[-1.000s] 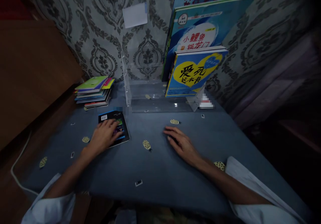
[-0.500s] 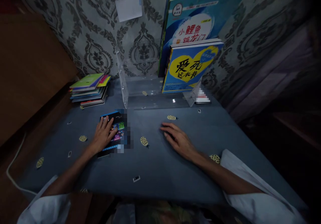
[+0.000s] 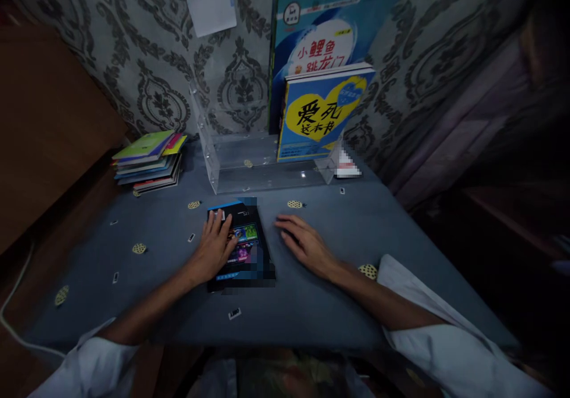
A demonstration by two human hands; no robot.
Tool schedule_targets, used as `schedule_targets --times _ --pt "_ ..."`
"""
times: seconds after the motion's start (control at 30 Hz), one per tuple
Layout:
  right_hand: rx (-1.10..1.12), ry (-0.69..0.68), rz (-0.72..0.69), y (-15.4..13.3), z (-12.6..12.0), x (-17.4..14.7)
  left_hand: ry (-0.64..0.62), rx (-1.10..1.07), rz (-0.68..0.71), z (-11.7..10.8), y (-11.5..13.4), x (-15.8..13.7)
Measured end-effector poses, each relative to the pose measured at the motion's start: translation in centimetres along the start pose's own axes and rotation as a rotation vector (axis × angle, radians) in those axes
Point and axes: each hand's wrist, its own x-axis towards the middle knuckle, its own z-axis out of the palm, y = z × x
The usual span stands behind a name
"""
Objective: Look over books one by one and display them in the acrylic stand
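Note:
A dark book [image 3: 244, 267] with blue edging and small colourful pictures lies flat on the table, part of its cover blurred into blocks. My left hand [image 3: 216, 246] rests flat on its left side, fingers stretched out and apart. To the right of the book, my right hand [image 3: 305, 243] lies on the table with loosely extended fingers, apart from the book and holding nothing. Behind both hands stands a clear acrylic rack [image 3: 262, 178]. A blue book with a yellow heart [image 3: 323, 116] leans upright in its right part, in front of larger teal picture books [image 3: 329, 29].
A stack of thin books [image 3: 149, 163] sits at the back left of the grey-blue tablecloth [image 3: 169, 303]. Patterned wallpaper with a white card [image 3: 212, 10] rises behind. A brown wooden panel [image 3: 53, 130] borders the left, and a white cable [image 3: 22, 332] hangs there.
My left hand has slid the dark book to the right across the table, closer to my right hand. The view has shifted slightly; my right hand stays nearly in place.

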Motion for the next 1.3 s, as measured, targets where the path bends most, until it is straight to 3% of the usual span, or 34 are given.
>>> schedule_targets --times 0.23,0.4,0.7,1.03,1.3 --pt "-0.029 0.043 0.049 0.3 -0.1 -0.2 0.029 -0.141 0.088 2.0 4.2 2.9" --pt "-0.099 0.073 0.077 1.2 -0.4 -0.3 -0.01 -0.075 0.163 1.1 6.1 4.2" --pt "-0.297 0.034 0.035 1.1 -0.4 0.8 0.027 0.043 0.205 -0.1 5.6 5.5" --pt "-0.372 -0.176 -0.099 -0.5 2.4 5.1 0.041 0.034 0.206 -0.3 5.8 6.1" --pt "-0.376 -0.146 -0.067 -0.5 1.8 4.6 0.056 0.075 0.191 -0.2 6.1 5.9"
